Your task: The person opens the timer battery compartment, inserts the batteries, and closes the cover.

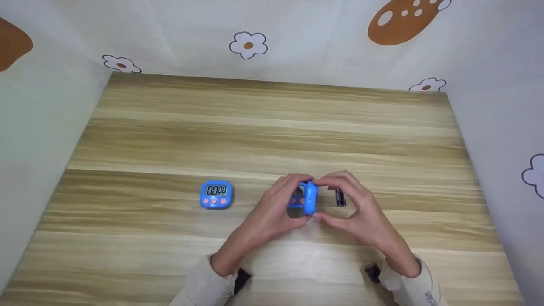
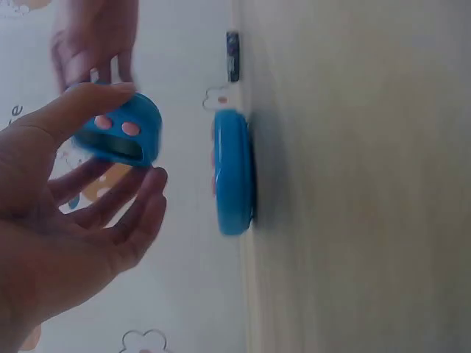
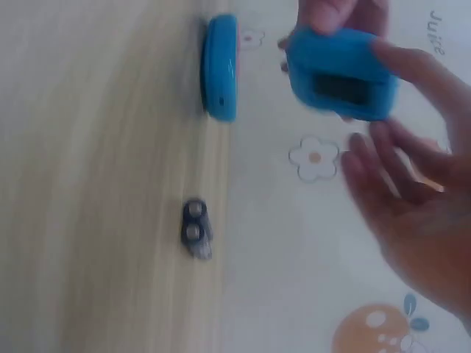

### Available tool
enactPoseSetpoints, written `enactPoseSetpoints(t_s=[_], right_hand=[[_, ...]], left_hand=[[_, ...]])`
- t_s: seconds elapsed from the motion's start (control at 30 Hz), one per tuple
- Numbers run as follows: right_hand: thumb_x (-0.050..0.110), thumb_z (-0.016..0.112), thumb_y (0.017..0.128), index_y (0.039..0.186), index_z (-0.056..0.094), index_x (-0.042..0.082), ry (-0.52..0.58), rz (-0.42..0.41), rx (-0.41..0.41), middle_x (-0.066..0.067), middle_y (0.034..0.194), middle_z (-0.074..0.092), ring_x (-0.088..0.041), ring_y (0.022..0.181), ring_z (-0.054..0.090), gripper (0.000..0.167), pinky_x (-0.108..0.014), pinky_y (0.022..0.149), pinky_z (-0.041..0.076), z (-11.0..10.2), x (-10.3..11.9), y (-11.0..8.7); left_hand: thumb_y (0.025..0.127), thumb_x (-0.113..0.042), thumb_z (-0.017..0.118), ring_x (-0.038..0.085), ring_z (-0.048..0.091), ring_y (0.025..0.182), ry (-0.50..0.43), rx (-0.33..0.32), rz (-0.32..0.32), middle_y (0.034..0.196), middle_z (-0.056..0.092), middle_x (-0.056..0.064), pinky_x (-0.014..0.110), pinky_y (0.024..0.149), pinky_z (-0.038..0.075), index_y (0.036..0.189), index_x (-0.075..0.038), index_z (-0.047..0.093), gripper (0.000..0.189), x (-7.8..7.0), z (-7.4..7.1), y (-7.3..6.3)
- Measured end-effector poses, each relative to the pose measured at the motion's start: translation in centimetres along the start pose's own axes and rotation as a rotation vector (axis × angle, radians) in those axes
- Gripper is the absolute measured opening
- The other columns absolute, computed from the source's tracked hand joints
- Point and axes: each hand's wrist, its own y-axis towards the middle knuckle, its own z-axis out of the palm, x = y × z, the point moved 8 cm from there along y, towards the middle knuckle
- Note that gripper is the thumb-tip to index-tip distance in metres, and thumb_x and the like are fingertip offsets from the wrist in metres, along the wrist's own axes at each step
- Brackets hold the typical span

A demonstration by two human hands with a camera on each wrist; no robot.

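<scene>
Both hands hold one blue digital timer (image 1: 311, 199) on edge above the table. My left hand (image 1: 276, 206) grips it from the left, thumb at the lower edge and fingers at the upper edge. From the right, my right hand (image 1: 355, 208) pinches the same edges between thumb and fingertips. Pink buttons (image 2: 131, 129) show on its front in the left wrist view. Its back (image 3: 342, 62) has a dark rectangular recess (image 3: 342, 90) in the right wrist view. A second blue timer (image 1: 296, 203) lies behind it, partly hidden by the left hand.
Another blue timer (image 1: 216, 194), its display reading zeros, lies face up on the wooden table (image 1: 263, 127) to the left. Dark batteries (image 1: 340, 197) lie beyond the right hand, side by side in the right wrist view. Patterned white sheeting (image 1: 191, 38) borders the table.
</scene>
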Motion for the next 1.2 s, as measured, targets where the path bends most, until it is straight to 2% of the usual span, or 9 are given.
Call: enactPoseSetpoints(t_s=[0.13,0.27,0.4,0.5,0.57,0.7,0.83,1.0,1.2], right_hand=[[-0.001,0.086,0.071,0.123,0.063,0.005,0.0,-0.099,0.005,-0.009,0.123,0.061,-0.026,0.115,0.052,0.058,-0.03,0.101,0.043,0.5,2.7,0.5],[-0.007,0.085,0.069,0.123,0.063,0.002,-0.015,-0.107,0.011,-0.013,0.127,0.059,-0.03,0.119,0.051,0.06,-0.029,0.104,0.041,0.3,3.7,0.7],[-0.004,0.087,0.067,0.125,0.062,0.003,-0.09,-0.099,-0.029,-0.013,0.128,0.057,-0.03,0.118,0.052,0.063,-0.027,0.103,0.041,-0.4,2.9,0.4],[-0.004,0.087,0.067,0.12,0.064,0.002,-0.138,-0.053,-0.106,-0.009,0.117,0.064,-0.026,0.106,0.059,0.058,-0.021,0.094,0.046,-1.3,1.7,0.2],[-0.005,0.085,0.069,0.114,0.067,0.001,-0.14,-0.012,-0.133,-0.006,0.108,0.068,-0.023,0.095,0.063,0.049,-0.02,0.086,0.049,-1.8,1.1,0.1],[0.0,0.082,0.077,0.115,0.066,0.002,-0.063,0.075,-0.067,-0.005,0.106,0.069,-0.023,0.092,0.065,0.041,-0.03,0.08,0.054,-1.5,0.3,0.1],[0.008,0.085,0.075,0.125,0.061,0.003,0.012,0.133,-0.002,-0.004,0.116,0.066,-0.026,0.102,0.061,0.056,-0.04,0.084,0.052,-1.0,0.0,0.0],[0.006,0.087,0.072,0.126,0.061,0.001,0.024,0.094,-0.005,-0.007,0.117,0.064,-0.03,0.106,0.06,0.06,-0.026,0.089,0.048,-0.7,0.5,0.2],[0.003,0.088,0.069,0.125,0.062,0.002,0.014,0.045,0.0,-0.008,0.121,0.063,-0.027,0.111,0.058,0.062,-0.028,0.09,0.05,-0.3,0.8,0.1]], left_hand=[[0.073,-0.003,0.083,0.015,0.051,0.12,-0.246,-0.002,-0.038,0.13,0.054,0.001,0.038,0.101,0.044,0.134,-0.017,0.041,0.076,0.3,0.7,-0.2],[0.075,0.002,0.081,0.016,0.051,0.122,-0.458,-0.02,-0.071,0.13,0.054,0.001,0.035,0.102,0.044,0.133,-0.017,0.041,0.073,0.8,0.8,-0.2],[0.077,0.001,0.08,0.02,0.05,0.124,-0.679,0.012,-0.134,0.135,0.049,0.005,0.036,0.103,0.043,0.135,-0.014,0.036,0.074,1.4,1.1,-0.5],[0.079,0.01,0.071,0.027,0.05,0.126,-0.905,0.035,-0.203,0.144,0.04,0.01,0.042,0.102,0.045,0.135,-0.008,0.03,0.072,1.8,1.4,-0.9],[0.08,0.014,0.067,0.032,0.052,0.124,-1.005,0.028,-0.236,0.149,0.035,0.012,0.044,0.097,0.048,0.134,-0.005,0.028,0.069,2.0,1.3,-1.1],[0.08,0.012,0.073,0.033,0.058,0.118,-0.994,-0.04,-0.245,0.149,0.036,0.007,0.042,0.091,0.052,0.133,-0.008,0.032,0.07,2.4,0.8,-1.1],[0.076,0.011,0.078,0.031,0.061,0.112,-0.95,-0.067,-0.224,0.142,0.041,0.011,0.043,0.088,0.054,0.139,-0.013,0.033,0.081,2.3,0.7,-1.0],[0.076,0.01,0.078,0.029,0.062,0.108,-0.889,-0.05,-0.225,0.133,0.049,0.018,0.042,0.087,0.055,0.139,-0.016,0.039,0.078,2.3,1.0,-1.0],[0.079,0.004,0.078,0.028,0.058,0.114,-0.93,0.026,-0.282,0.134,0.047,0.013,0.04,0.092,0.052,0.134,-0.016,0.033,0.074,2.4,1.7,-1.2]])
